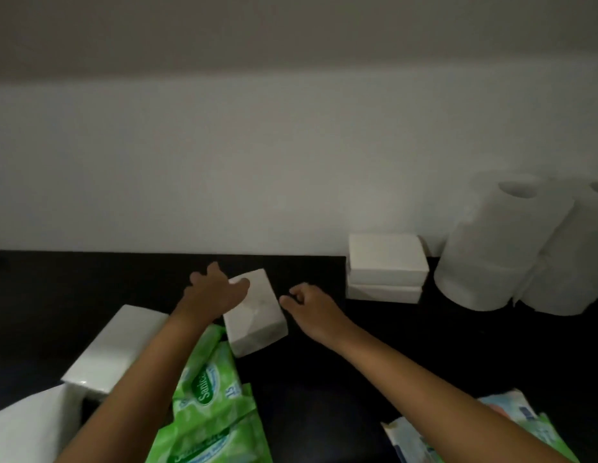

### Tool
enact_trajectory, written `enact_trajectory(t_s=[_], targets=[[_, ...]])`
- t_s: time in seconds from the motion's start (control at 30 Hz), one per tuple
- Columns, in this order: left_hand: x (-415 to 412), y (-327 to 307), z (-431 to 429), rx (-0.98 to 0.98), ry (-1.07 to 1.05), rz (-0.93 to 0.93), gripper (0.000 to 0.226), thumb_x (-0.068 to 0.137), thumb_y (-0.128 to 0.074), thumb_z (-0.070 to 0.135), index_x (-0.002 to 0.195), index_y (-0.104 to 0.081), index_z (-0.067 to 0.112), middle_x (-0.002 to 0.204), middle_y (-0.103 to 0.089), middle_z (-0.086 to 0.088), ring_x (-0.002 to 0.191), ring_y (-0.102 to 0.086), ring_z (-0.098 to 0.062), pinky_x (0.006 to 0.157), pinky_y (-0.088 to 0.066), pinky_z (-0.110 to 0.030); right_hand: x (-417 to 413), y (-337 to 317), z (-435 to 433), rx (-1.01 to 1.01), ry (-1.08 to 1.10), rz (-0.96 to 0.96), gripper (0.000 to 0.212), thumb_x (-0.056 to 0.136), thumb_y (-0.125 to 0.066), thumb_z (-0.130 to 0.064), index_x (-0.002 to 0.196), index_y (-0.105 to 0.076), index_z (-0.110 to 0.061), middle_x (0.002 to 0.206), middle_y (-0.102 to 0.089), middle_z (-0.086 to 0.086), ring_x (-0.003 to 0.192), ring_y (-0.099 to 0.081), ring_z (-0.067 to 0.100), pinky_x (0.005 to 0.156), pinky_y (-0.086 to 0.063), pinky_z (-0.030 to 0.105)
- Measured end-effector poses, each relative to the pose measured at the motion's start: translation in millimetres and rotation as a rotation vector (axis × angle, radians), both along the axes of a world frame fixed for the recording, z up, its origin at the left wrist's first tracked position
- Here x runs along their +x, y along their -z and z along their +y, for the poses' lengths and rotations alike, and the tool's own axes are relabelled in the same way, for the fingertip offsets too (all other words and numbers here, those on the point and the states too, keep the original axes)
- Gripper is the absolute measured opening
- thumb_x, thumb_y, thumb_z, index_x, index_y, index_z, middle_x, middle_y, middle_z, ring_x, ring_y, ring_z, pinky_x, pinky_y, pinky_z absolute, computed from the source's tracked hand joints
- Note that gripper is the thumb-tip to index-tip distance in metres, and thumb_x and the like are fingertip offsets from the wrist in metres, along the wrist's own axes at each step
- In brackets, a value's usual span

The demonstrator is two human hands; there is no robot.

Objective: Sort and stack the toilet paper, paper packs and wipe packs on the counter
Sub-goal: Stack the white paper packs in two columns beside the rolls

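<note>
Paper pack (256, 315): a white, plain-wrapped block lying askew on the black counter (324, 379). The left hand (214, 289) rests on its far corner, fingers spread and thumb on top; the right hand (307, 304) hovers just beside it, fingers loosely curled, empty.

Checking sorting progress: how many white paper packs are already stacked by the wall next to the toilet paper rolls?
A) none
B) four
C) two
C: two white paper packs lie one on the other by the wall, left of the toilet paper rolls.
</note>
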State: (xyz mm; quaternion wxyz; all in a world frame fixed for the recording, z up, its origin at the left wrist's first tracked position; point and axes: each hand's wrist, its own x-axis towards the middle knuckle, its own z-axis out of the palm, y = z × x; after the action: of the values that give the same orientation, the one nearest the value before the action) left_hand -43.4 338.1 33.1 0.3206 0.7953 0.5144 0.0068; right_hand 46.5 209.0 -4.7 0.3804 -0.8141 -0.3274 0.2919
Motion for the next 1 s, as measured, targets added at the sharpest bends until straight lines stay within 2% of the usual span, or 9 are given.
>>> enact_trajectory(t_s=[0.1,0.23,0.3,0.37,0.5,0.57,0.67,0.8,1.0], targets=[[-21,14,11,-0.1,0.019,0.028,0.073,0.093,-0.046,0.035,0.149,-0.007,0.008,0.153,-0.02,-0.022,0.139,-0.026,-0.038,0.111,-0.026,-0.04,-15,17,19,-0.099,-0.018,0.205,0.064,0.09,-0.048,-0.046,0.139,-0.039,-0.005,0.138,-0.047,0.013,0.124,-0.05,0.027,0.091,-0.041,0.028],[-24,25,14,-0.169,0.049,-0.136,0.067,0.092,-0.049,0.03,0.148,-0.017,0.012,0.143,-0.042,-0.017,0.128,-0.045,-0.033,0.106,-0.039,-0.037,-20,38,30,-0.108,-0.015,0.187,0.095,0.06,-0.052,-0.069,0.128,-0.051,-0.002,0.131,-0.053,0.016,0.119,-0.053,0.031,0.099,-0.046,0.042],[-18,27,9,-0.172,0.09,-0.224,0.064,0.091,-0.052,0.026,0.147,-0.023,0.016,0.139,-0.048,-0.014,0.126,-0.049,-0.03,0.106,-0.039,-0.035,-21,33,23,-0.106,0.047,0.168,0.07,0.077,-0.056,-0.058,0.118,-0.056,0.0,0.121,-0.059,0.012,0.11,-0.057,0.028,0.086,-0.05,0.034],[-11,29,3,-0.249,0.156,-0.333,0.064,0.09,-0.055,0.019,0.146,-0.025,0.017,0.142,-0.047,-0.009,0.129,-0.046,-0.026,0.11,-0.036,-0.038,-16,31,12,-0.099,0.096,0.16,0.037,0.09,-0.049,-0.047,0.089,-0.057,-0.011,0.093,-0.059,0.002,0.089,-0.059,0.021,0.061,-0.043,0.024],[1,36,-1,-0.244,0.318,-0.353,0.068,0.088,-0.057,0.007,0.146,-0.024,0.018,0.149,-0.039,-0.003,0.137,-0.036,-0.02,0.113,-0.028,-0.032,-7,22,-17,-0.029,0.174,0.202,0.036,0.096,-0.043,-0.039,0.068,-0.056,-0.021,0.069,-0.056,-0.005,0.061,-0.053,0.007,0.051,-0.042,0.017],[5,39,-1,-0.155,0.359,-0.31,0.071,0.088,-0.059,0.012,0.148,-0.021,0.019,0.151,-0.034,-0.004,0.139,-0.032,-0.022,0.11,-0.028,-0.03,0,23,-30,0.0,0.224,0.104,0.028,0.093,-0.048,-0.035,0.072,-0.058,-0.02,0.075,-0.06,-0.002,0.069,-0.057,0.011,0.067,-0.051,0.026],[6,42,-5,-0.072,0.382,-0.135,0.088,0.083,-0.065,0.035,0.15,-0.011,0.018,0.154,-0.019,-0.012,0.14,-0.027,-0.029,0.112,-0.027,-0.038,9,23,-43,0.016,0.333,-0.063,0.017,0.091,-0.055,-0.031,0.1,-0.055,-0.017,0.096,-0.057,0.001,0.093,-0.058,0.017,0.081,-0.047,0.03],[1,51,-13,-0.023,0.523,0.1,0.117,0.069,-0.073,0.052,0.149,0.004,0.015,0.156,0.005,-0.007,0.145,-0.007,-0.03,0.116,-0.02,-0.04,12,26,-44,0.02,0.295,0.021,0.058,0.09,-0.057,-0.029,0.141,-0.033,-0.013,0.142,-0.041,0.008,0.131,-0.042,0.022,0.104,-0.037,0.032],[5,63,-14,0.038,0.528,-0.165,0.093,0.081,-0.069,0.026,0.15,-0.009,0.016,0.158,0.006,-0.005,0.145,-0.015,-0.025,0.113,-0.024,-0.031,7,37,-36,0.076,0.237,0.044,0.044,0.094,-0.052,-0.019,0.137,-0.044,-0.013,0.136,-0.051,0.007,0.125,-0.049,0.02,0.09,-0.035,0.018]])
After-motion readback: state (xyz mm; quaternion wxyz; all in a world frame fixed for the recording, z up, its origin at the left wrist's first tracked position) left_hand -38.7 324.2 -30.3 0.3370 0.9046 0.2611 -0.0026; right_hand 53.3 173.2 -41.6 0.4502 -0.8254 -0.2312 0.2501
